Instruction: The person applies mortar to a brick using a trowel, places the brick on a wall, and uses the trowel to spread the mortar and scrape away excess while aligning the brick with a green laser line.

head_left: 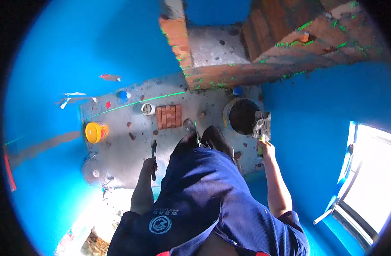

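The trowel [263, 121] partly hides the bucket [226, 113], and the dark tool [154, 147], perhaps a hammer, is indistinct.

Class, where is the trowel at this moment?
In the head view, the trowel is right of centre, gripped in the person's right hand, its blade appearing against the right edge of the round tub.

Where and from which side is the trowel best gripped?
The trowel is likely best taken by its green handle from the near side, as the right hand does: the broad, flat blade points forward, leaving the narrow handle nearest.
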Motion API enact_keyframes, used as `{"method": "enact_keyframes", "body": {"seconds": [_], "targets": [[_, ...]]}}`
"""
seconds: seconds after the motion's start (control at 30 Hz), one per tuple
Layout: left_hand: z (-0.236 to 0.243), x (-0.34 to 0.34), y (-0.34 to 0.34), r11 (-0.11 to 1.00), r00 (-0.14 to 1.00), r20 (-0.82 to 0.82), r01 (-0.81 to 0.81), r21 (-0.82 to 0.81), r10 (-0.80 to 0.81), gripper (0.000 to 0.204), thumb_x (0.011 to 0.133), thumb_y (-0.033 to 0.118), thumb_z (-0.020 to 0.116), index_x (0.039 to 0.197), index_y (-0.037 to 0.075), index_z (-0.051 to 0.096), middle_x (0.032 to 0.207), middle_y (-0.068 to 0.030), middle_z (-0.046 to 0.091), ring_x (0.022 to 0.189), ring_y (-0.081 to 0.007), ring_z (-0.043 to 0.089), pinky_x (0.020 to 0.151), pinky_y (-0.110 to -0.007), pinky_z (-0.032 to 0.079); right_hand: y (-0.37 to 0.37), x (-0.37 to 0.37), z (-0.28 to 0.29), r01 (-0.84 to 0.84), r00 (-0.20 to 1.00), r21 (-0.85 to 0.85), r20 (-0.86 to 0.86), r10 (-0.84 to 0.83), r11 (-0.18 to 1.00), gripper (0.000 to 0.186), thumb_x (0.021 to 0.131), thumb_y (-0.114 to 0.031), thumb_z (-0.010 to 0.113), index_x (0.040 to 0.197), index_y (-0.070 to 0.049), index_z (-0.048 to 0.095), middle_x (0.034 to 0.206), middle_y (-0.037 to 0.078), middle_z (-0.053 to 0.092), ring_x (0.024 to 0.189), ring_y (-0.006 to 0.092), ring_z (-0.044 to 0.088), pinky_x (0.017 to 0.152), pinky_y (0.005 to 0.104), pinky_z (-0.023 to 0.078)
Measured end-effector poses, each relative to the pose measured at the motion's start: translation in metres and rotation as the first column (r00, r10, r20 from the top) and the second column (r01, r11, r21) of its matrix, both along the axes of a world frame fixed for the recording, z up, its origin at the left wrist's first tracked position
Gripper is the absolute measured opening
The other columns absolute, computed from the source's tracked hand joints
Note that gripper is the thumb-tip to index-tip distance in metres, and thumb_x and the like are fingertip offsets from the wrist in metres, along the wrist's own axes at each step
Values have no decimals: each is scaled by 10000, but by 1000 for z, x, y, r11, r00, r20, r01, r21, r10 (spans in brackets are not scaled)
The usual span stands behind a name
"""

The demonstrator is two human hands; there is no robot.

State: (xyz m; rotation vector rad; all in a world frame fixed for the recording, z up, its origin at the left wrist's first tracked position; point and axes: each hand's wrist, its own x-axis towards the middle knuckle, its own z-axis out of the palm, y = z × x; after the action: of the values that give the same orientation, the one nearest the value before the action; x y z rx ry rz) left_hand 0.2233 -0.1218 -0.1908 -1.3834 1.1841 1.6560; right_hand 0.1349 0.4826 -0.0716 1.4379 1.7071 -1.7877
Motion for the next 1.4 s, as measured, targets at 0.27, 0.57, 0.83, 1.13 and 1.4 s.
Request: {"method": "enact_keyframes", "body": {"seconds": [0.27,0.57,0.83,1.13,1.4], "targets": [[65,-44,70,890,916,-29,382,-248,-401,279,867,151,544,597,100,493,498,-10,472,401,-140,442,377,-311,332,40,29,-32,-134,984,-87,106,143,987,230,830,-303,677,894,-88,626,741,11,569,633,133,526,572,288,418],[155,-122,233,580,548,-344,341,-740,-762,271,842,219,672,1014,22,599,736,-105,599,661,-153,558,628,-302,465,54,73,-37,-124,988,-160,75,138,979,137,842,-193,677,891,-74,631,701,-17,552,590,101,504,542,265,395],[120,-288,338,490,431,-450,-21,-871,-782,280,842,90,595,1114,46,548,896,-146,612,809,-307,599,719,-395,468,60,125,-25,-87,994,-53,69,91,995,170,832,-229,675,814,-75,605,662,-8,527,571,119,484,524,284,367],[84,-368,369,538,415,-541,-136,-832,-732,642,677,-20,544,1299,-9,384,1231,-268,420,1162,-429,423,995,-473,377,51,152,-14,36,985,-107,171,-17,994,155,831,-192,681,911,-67,635,710,6,585,571,118,516,521,261,404],[77,-266,357,961,450,-888,-191,-203,-98,447,939,292,586,1231,-32,489,1089,-161,628,980,-225,625,838,-321,491,63,136,-26,-202,967,-124,132,218,972,156,867,-213,635,825,-68,596,704,6,566,598,114,509,546,256,394]]}}
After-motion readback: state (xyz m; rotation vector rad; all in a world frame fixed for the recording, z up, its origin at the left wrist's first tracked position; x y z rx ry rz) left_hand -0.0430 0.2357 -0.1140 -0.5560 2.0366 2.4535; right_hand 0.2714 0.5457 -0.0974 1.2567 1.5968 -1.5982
